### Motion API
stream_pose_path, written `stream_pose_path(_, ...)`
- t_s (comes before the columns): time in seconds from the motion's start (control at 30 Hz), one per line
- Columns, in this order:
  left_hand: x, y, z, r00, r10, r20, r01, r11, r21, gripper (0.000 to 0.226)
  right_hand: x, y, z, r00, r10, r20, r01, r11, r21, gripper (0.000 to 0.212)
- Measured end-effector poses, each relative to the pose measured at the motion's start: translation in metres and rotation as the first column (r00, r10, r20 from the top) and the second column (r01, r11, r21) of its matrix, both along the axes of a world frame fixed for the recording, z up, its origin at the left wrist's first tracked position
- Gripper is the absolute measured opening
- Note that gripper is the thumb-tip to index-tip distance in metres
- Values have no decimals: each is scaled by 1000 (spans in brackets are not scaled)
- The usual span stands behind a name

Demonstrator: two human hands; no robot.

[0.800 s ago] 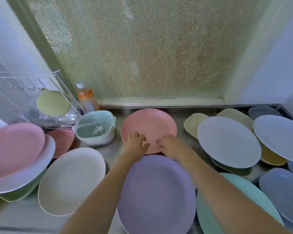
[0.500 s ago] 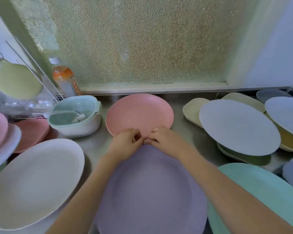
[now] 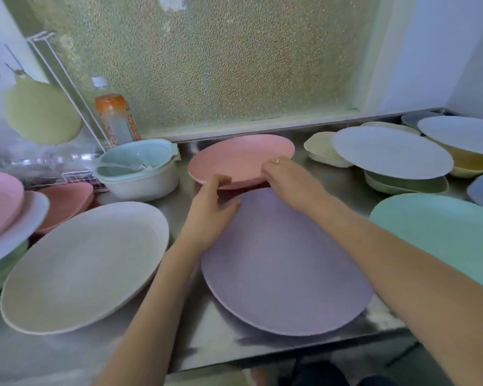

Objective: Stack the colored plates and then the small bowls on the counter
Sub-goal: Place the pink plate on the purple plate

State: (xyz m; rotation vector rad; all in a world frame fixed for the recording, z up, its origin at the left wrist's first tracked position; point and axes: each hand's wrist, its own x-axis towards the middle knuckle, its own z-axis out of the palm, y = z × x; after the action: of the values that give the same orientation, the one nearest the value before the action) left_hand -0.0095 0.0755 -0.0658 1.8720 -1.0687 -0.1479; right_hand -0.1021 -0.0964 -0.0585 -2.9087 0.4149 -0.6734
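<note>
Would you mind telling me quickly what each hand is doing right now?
Left hand: grips the near rim of the pink plate.
Right hand: grips the same plate's rim on the right side.

Pink plate (image 3: 241,160) tilted, near edge lifted; purple plate (image 3: 285,263) flat before it.

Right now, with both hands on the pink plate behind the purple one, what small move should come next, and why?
Probably draw the pink plate toward the body and lower it onto the purple plate. The left hand and right hand each grip its near rim, its near edge looks raised off the counter, and the purple plate lies bare directly in front.
</note>
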Motion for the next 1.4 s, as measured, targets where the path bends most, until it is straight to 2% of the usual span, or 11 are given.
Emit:
stream_pose_path(0.1,-3,12,-8,969,8,-246,-53,983,-177,40,2,4,16,981,-134,143,130,991,39,11)
stream_pose_path(0.17,-2,14,-7,937,-18,-349,-50,981,-187,47,2,7,31,949,-184,256,169,982,80,15)
stream_pose_path(0.27,0,14,-7,915,-90,-392,99,995,3,56,-10,19,47,916,-171,363,146,985,96,17)
stream_pose_path(0.33,4,13,-10,917,-87,-390,121,991,64,59,-23,28,48,899,-163,406,144,987,78,17)
stream_pose_path(0.57,1,12,-9,854,-4,-521,-33,998,-62,56,-72,67,31,778,-282,562,215,959,184,15)
stream_pose_path(0.7,1,10,-10,838,40,-544,-109,990,-94,52,-94,92,21,785,-318,531,241,947,211,23)
stream_pose_path(0.8,1,10,-11,841,75,-536,-159,981,-113,45,-109,107,16,801,-320,506,263,947,184,17)
stream_pose_path(1.0,11,8,-16,721,160,-674,-356,920,-163,37,-130,130,-4,832,-301,465,210,948,239,26)
stream_pose_path(1.1,8,11,-11,670,94,-736,-347,917,-198,16,-127,133,-13,849,-303,432,204,944,261,12)
stream_pose_path(1.27,11,10,-9,544,33,-838,-350,917,-191,39,-120,131,-23,906,-304,295,216,930,296,8)
stream_pose_path(1.4,5,5,-9,739,154,-656,-262,962,-70,47,-122,127,-26,940,-285,185,241,943,229,6)
